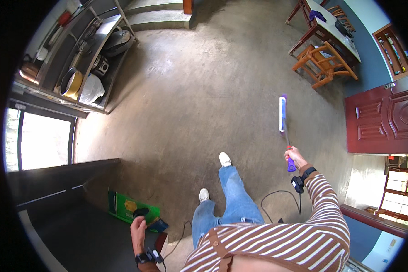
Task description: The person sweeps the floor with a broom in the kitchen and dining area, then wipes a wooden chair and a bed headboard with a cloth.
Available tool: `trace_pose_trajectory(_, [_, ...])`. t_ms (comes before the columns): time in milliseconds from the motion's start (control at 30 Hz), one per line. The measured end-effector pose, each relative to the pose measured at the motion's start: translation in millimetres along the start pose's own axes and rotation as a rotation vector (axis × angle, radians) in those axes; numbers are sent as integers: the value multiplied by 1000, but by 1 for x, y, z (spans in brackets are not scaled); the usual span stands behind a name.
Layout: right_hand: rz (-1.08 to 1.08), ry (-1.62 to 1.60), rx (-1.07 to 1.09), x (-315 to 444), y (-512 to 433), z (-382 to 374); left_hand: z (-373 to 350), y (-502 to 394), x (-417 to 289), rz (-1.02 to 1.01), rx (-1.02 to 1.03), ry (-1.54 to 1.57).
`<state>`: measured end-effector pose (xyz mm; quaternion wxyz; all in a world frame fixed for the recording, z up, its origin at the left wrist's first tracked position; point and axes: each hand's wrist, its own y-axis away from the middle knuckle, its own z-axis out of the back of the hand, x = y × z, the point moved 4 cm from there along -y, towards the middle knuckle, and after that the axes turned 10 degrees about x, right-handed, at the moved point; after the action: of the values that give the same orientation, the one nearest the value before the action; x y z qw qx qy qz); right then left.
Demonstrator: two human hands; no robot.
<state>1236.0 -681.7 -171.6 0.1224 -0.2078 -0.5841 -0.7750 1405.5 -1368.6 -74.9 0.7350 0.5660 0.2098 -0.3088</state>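
My right hand (295,157) is closed around the purple and red handle of what looks like a flat mop (282,114). Its grey pole runs away from me to a long white and blue head, with purple material showing at its ends, down on the concrete floor (197,102). On the left, my left hand (138,231) has its fingers curled, over the edge of a dark tabletop (98,234). Just beyond those fingers is a black rounded object (141,212); whether I grip it is unclear. A green printed carton (131,205) lies behind it.
A metal shelf rack (114,68) with pots and appliances stands at the far left. Concrete steps (156,20) rise at the back. To the right are a wooden chair (326,64), a table (326,30) and a red door (377,119). A cable (275,192) hangs from my right wrist.
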Motion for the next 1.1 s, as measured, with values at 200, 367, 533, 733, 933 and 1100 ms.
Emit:
trace_pose_trajectory(200, [15,239,-6,65,-161,50,-43,-18,-37,212,-54,-31])
trace_pose_trajectory(367, [-127,145,185,47,-142,-25,-71,-29,-63,263,-74,-38])
trace_pose_trajectory(533, [-163,462,490,51,-31,-104,-82,-36,-81,205,-66,77])
trace_pose_trajectory(733, [-116,537,811,66,44,-259,-82,-24,-82,91,-95,144])
trace_pose_trajectory(933, [-157,377,962,62,78,-415,-29,-21,-51,17,-134,83])
trace_pose_trajectory(1100, [-327,184,1173,105,75,-453,63,-40,-59,-93,-309,-42])
